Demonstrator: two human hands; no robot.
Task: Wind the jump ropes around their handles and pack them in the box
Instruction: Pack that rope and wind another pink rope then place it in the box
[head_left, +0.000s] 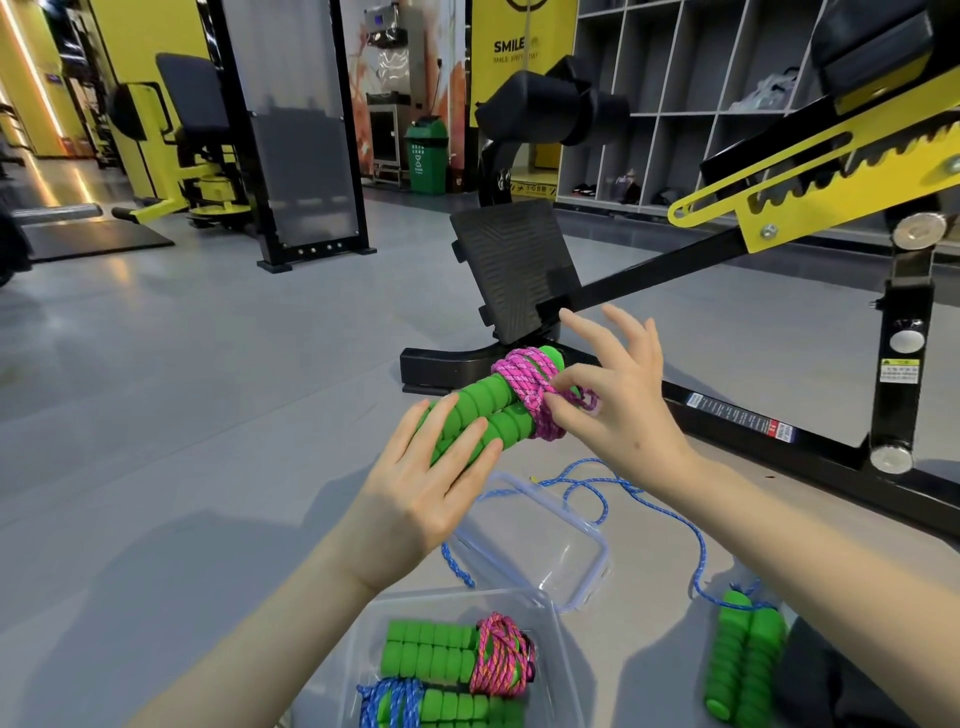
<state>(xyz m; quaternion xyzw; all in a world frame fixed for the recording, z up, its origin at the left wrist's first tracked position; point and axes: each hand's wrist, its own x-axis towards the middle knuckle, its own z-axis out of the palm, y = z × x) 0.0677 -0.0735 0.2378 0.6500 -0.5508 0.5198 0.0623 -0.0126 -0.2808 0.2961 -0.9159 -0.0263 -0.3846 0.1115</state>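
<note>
This is a gym: a yellow-and-black exercise machine (171, 150) stands at the far left of the grey floor (208, 389), another machine (810, 171) with a ribbed footplate (514, 270) and padded rollers (550, 106) rises close by, and open cubby shelves (675, 78) behind hold shoes (584, 189).

Green, pink and blue against grey.
The green handles (475, 418) are ribbed. The pink rope (524, 387) is flecked white and purple, and the blue rope (602, 504) is white-flecked. The lid (540, 551) is clear with blue trim. The floor (208, 415) is grey and the gym machine (810, 171) yellow and black.
</note>
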